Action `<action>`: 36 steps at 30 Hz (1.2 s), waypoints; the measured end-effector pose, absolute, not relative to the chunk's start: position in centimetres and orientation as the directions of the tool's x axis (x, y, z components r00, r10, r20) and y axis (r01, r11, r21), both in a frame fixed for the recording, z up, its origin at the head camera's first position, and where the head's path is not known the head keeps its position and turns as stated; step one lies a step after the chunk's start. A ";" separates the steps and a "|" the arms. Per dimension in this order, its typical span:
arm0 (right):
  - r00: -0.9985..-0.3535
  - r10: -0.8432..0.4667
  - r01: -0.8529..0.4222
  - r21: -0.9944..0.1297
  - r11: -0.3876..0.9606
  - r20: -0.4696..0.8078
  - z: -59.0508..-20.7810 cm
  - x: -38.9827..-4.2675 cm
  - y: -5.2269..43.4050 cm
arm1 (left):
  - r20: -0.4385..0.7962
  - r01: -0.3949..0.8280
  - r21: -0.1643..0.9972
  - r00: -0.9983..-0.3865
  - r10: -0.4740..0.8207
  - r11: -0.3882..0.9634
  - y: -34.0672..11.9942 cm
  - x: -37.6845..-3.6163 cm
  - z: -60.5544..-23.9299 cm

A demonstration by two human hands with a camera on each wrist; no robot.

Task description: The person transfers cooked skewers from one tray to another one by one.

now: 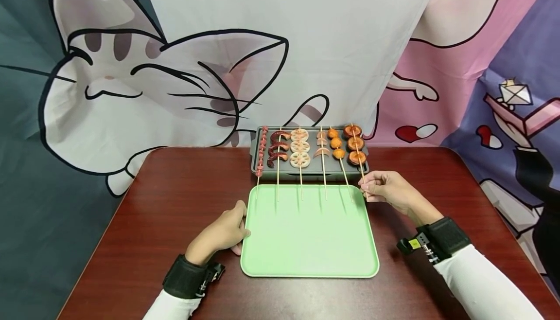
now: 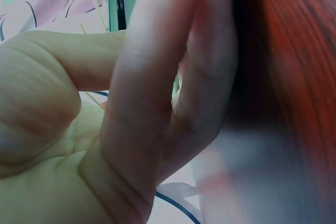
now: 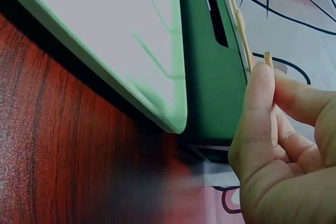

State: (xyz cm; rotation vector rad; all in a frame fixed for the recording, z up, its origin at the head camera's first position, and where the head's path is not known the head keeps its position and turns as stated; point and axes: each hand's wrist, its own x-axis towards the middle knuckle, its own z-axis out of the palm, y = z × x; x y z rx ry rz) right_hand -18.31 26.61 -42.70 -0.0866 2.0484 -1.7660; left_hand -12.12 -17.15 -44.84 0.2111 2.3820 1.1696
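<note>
A grey grill pan at the table's far side holds several skewers, their sticks reaching over a light green tray in front of it. My right hand pinches the stick end of the rightmost skewer, which carries three brown rounds. In the right wrist view the stick pokes up between thumb and fingers of the right hand, beside the pan's wall and the tray's corner. My left hand rests on the table with loosely curled fingers against the tray's left edge, holding nothing.
Other skewers on the pan carry lotus root slices, orange balls and dark red curved pieces. The dark wooden table has rounded corners. A cartoon cat cloth hangs right behind it.
</note>
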 end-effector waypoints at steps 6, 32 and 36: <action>-0.900 -0.330 0.254 -0.958 0.134 -0.285 -42.5 -17.8 26.7 | -0.348 -0.062 0.780 -0.870 0.349 0.623 -17.2 -12.2 -44.9; -0.830 -0.495 0.241 -0.965 0.099 -0.258 -42.7 -14.0 26.7 | -0.327 -0.051 0.788 -0.879 0.347 0.614 -17.1 -12.1 -45.0; -0.819 -0.509 0.236 -0.964 0.124 -0.266 -42.9 -13.3 26.8 | -0.324 -0.055 0.788 -0.884 0.336 0.614 -17.0 -12.1 -45.0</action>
